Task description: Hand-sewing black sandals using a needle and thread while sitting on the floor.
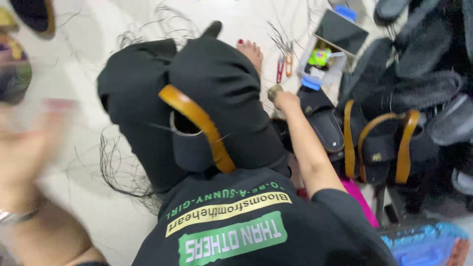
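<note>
I sit on a pale floor with my knees drawn up in black trousers. A black sandal upper (192, 143) with a tan strap (199, 123) rests on my lap. My right hand (287, 101) reaches forward past my knee, its fingers closed on a small round olive-brown object (274, 91), right by a black sandal sole (322, 118). My left hand (24, 148) is raised at the left edge, motion-blurred, with a metal band at the wrist; I cannot make out anything in it.
A heap of black sandals with tan straps (379, 143) fills the right side. Beyond my bare foot (251, 49) lie red and orange hand tools (284, 65), a dark tablet (341, 32) and small coloured bits. Loose black threads (118, 172) litter the floor. A blue tray (426, 244) sits bottom right.
</note>
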